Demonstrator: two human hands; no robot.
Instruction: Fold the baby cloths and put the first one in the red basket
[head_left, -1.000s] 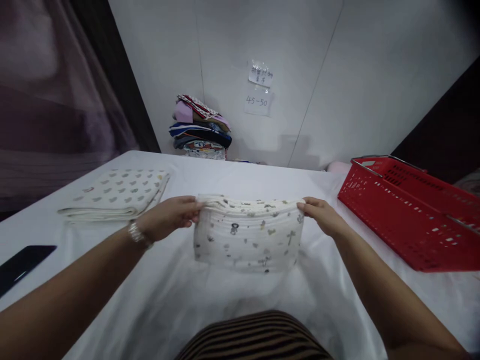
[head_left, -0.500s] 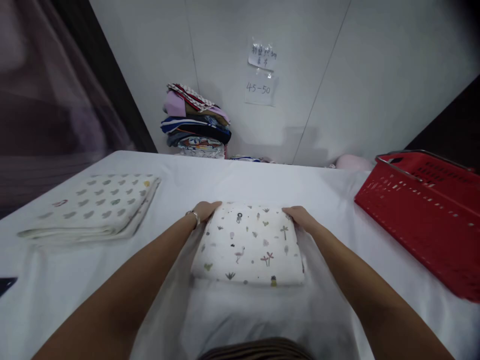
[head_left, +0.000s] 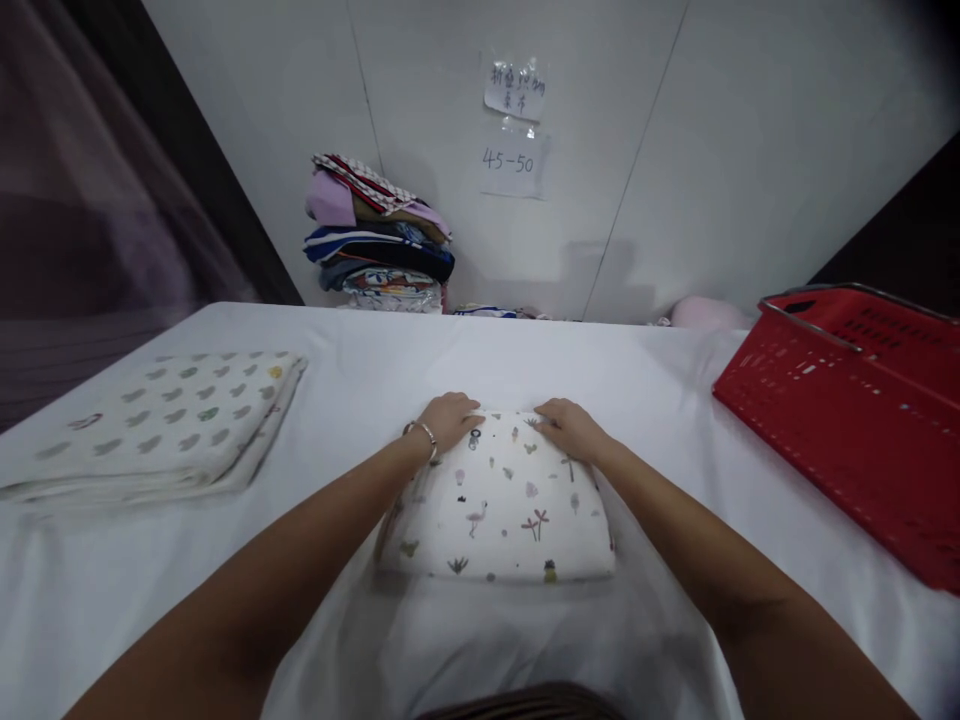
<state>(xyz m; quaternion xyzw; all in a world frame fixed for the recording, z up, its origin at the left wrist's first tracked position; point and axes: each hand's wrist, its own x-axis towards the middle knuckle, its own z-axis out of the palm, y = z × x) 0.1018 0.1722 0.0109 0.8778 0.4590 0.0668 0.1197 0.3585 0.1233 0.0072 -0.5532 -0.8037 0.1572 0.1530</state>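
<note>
A folded white cloth printed with small plants, palm trees and a flamingo lies on the white-covered table right in front of me. My left hand, with a bracelet at the wrist, is closed on its far edge, left of the middle. On the same edge, my right hand is closed a short way to the right. Both thumbs lie on top of the cloth, and the fingertips at the far side are partly hidden. Off to the left lies a second folded cloth with grey leaf-like shapes.
A red plastic basket with a metal handle stands at the right. Beyond the table's far edge a stack of folded fabrics rises against the wall, and a pink bundle shows. Paper signs hang on the wall.
Both hands have moved inward from the cloth's far corners and are closer together along its far edge. The camera view has shifted slightly.
</note>
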